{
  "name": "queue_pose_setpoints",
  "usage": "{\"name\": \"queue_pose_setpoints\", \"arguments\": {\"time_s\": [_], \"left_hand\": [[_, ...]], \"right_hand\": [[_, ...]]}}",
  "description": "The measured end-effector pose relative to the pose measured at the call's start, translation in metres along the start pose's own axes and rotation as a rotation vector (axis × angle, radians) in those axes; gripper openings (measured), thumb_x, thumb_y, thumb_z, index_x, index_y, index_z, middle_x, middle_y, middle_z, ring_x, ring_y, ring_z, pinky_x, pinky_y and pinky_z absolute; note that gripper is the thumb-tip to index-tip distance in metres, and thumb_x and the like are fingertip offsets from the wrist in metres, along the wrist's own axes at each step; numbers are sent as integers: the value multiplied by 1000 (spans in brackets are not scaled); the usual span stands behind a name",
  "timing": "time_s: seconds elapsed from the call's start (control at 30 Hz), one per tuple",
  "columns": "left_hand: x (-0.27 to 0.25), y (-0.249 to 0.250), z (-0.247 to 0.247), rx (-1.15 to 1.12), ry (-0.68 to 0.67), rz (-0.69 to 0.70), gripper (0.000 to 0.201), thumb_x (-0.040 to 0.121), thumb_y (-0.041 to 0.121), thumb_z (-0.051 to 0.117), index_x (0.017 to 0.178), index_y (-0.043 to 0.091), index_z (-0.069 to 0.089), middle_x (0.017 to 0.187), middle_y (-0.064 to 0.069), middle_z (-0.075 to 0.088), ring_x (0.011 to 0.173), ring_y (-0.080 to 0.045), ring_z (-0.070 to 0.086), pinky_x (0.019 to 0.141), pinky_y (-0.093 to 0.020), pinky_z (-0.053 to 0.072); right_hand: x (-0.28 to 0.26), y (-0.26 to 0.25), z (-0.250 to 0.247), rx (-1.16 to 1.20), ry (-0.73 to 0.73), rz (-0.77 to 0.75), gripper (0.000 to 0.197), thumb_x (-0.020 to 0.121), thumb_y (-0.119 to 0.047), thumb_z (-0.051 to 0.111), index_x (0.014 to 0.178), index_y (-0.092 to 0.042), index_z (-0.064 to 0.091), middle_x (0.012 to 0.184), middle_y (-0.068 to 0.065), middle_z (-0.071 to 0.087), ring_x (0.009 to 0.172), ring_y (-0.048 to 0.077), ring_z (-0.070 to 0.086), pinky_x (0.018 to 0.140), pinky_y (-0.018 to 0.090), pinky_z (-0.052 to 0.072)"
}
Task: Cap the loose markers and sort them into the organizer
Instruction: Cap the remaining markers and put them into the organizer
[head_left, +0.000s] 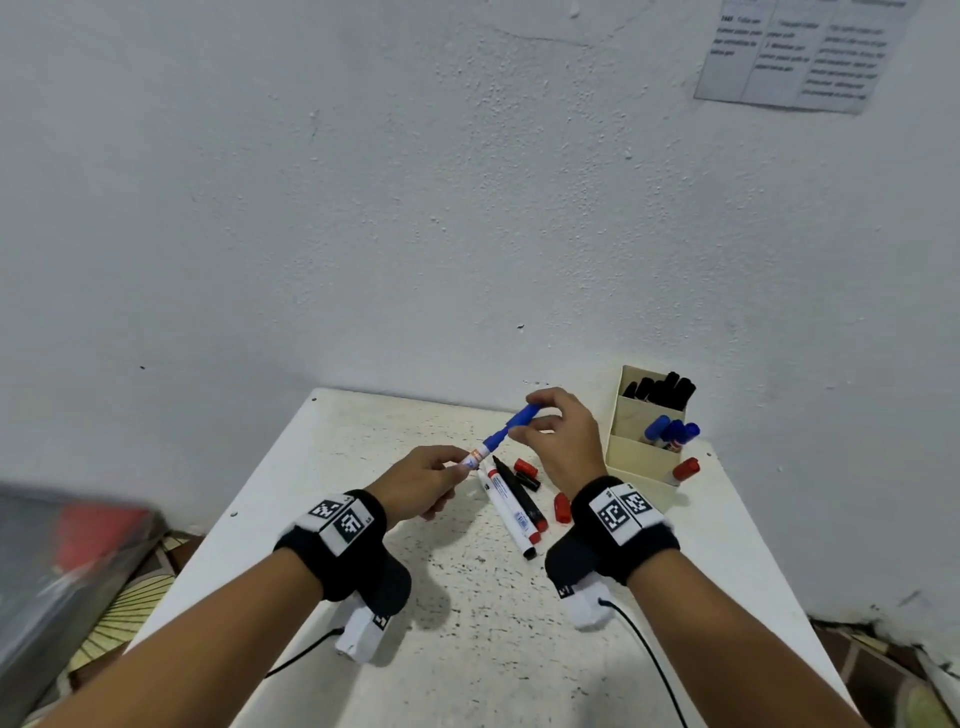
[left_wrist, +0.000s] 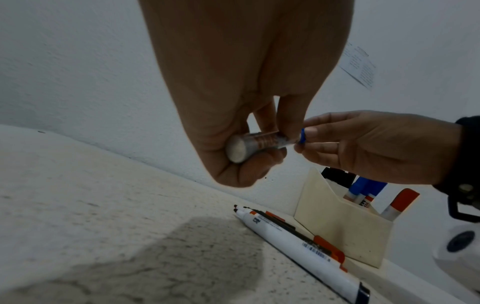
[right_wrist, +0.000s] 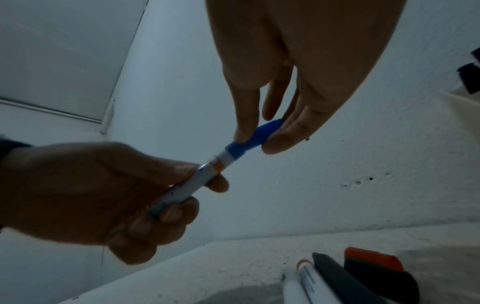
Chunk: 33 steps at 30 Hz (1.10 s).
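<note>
While my left hand (head_left: 423, 483) grips the blue marker (head_left: 480, 453) barrel above the table (head_left: 727, 545), my right hand (head_left: 558, 441) pinches its blue cap (head_left: 522, 417); organizer (head_left: 636, 467) at 2 o'clock.

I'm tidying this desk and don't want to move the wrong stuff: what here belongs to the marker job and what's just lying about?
Job: blue marker in both hands; uncapped markers; loose red caps; organizer.
Lying about: paper on wall; grey bin.
</note>
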<state>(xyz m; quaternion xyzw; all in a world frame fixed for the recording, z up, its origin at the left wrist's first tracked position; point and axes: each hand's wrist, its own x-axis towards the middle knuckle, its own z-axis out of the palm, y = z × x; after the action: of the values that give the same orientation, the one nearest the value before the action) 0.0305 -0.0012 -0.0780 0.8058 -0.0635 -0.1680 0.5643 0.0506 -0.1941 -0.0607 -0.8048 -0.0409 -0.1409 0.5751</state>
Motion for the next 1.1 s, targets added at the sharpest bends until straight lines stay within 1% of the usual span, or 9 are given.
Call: {"name": "queue_pose_setpoints", "arguments": {"time_s": [0.1,0.2,0.4,0.53,0.7,0.87,0.97,1.03,1.1], "left_hand": [[-1,3,3,11,-3,24,20,99,25,48,111,17,63,58,2,45,50,-13,40,49,-24,36],[-4,4,5,-33,12,49,21,100,22,47,113,18,62,59,0,43,51,-15,39,47,-24,35],[-4,4,14,-76,61,115,23,100,21,46,118,19,62,61,-4,43,51,-15,37,48,-24,32],[-2,0,18,51,147,194,27,100,22,46,123,19,61,60,5,47,44,-1,43,49,-17,36],[-1,0,18,110,187,313,27,100,22,47,122,20,62,54,15,46,50,1,44,55,-15,35],[2,1,18,274,263,460,21,97,19,53,109,26,68,52,11,43,52,-4,40,53,-15,30],[-1,2,23,346,303,487,21,95,16,56,109,21,70,60,8,52,61,-4,48,56,-14,34],[-4,6,25,356,255,490,25,93,25,58,116,26,66,72,5,59,66,-3,50,62,-14,36],[-8,10,22,401,211,464,44,91,38,57,134,30,51,98,4,62,86,-1,53,76,-22,41]], "right_hand": [[-5,-3,5,40,-48,30,32,73,-5,78,98,-14,63,103,4,66,83,20,69,65,28,55],[-11,-5,8,172,15,72,22,81,-5,71,100,-12,65,96,7,70,78,21,71,69,31,58],[-20,-7,20,113,111,49,25,84,-1,64,98,-21,67,87,-1,71,74,20,71,56,25,52],[-23,-12,20,93,117,27,26,83,2,64,99,-17,67,96,9,71,58,0,61,53,13,45],[-22,-23,5,345,30,128,37,82,5,66,117,-8,61,103,6,64,78,17,71,72,27,58],[-21,-28,-8,452,14,251,23,78,4,72,100,2,64,83,17,69,67,20,69,67,27,58],[-24,-25,-9,395,63,304,21,77,-1,75,92,5,62,76,16,69,55,16,61,56,25,52],[-25,-26,-13,390,33,311,21,78,1,73,96,5,61,84,19,70,60,16,63,57,24,53],[-20,-30,-25,335,29,269,21,80,3,70,99,-1,63,93,16,70,72,16,65,59,22,53]]}}
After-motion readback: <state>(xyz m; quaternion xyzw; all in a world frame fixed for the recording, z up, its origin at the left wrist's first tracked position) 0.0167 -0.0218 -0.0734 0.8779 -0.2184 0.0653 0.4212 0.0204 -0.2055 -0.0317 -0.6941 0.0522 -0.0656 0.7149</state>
